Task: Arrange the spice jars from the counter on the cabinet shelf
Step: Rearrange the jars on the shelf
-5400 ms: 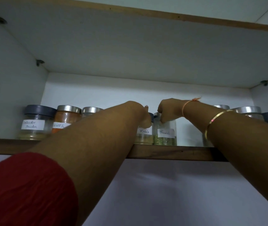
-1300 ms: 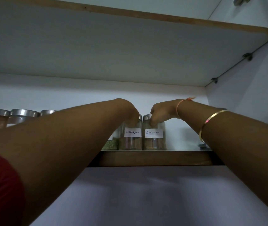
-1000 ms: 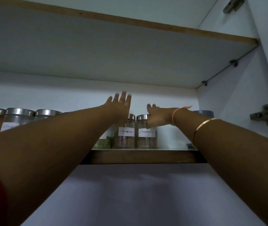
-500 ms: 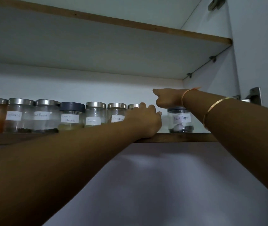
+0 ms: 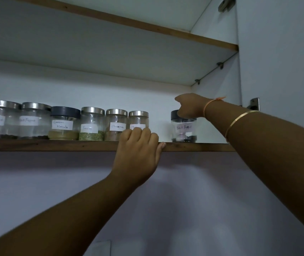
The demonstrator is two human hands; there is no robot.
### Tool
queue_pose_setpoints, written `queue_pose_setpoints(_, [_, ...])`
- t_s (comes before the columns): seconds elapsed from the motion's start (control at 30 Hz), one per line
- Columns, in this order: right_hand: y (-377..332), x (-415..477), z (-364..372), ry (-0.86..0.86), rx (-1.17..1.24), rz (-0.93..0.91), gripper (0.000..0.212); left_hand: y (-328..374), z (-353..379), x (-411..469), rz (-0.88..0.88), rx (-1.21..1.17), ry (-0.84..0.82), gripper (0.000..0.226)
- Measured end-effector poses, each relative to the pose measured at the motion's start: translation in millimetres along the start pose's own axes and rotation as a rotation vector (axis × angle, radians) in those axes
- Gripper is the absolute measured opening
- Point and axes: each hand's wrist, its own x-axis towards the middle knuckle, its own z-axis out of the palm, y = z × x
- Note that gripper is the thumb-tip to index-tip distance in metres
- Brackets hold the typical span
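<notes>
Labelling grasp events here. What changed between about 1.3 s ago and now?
Both hands let go of the lids of the two Cinnamon jars. The left hand dropped back and now grips the front edge of the shelf. The right hand moved right and holds the dark lid of the Black Pepper jar. The jar row stayed in the same order, and the Black Pepper jar still stands apart from it.
</notes>
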Motion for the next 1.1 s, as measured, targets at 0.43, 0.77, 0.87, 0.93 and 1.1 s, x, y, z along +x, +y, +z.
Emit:
queue_pose_setpoints(0.43, [18,15,26,0.03,0.053,0.009,0.031,14,9,-15,-0.123,0.026,0.13,0.03])
queue_pose_setpoints(0.77, [18,42,35,0.003,0.13,-0.089,0.031,16,7,-15,-0.134,0.039,0.088,0.031])
queue_pose_setpoints(0.87, [14,51,36,-0.028,0.144,-0.121,0.031,16,8,-15,-0.136,0.039,0.09,0.031])
queue_pose_setpoints(0.93, [11,56,37,-0.048,0.149,-0.135,0.032,16,9,-15,-0.135,0.039,0.093,0.032])
queue_pose_setpoints(1.1, [3,67,42,-0.111,0.146,-0.171,0.03,15,11,-16,-0.133,0.067,0.106,0.033])
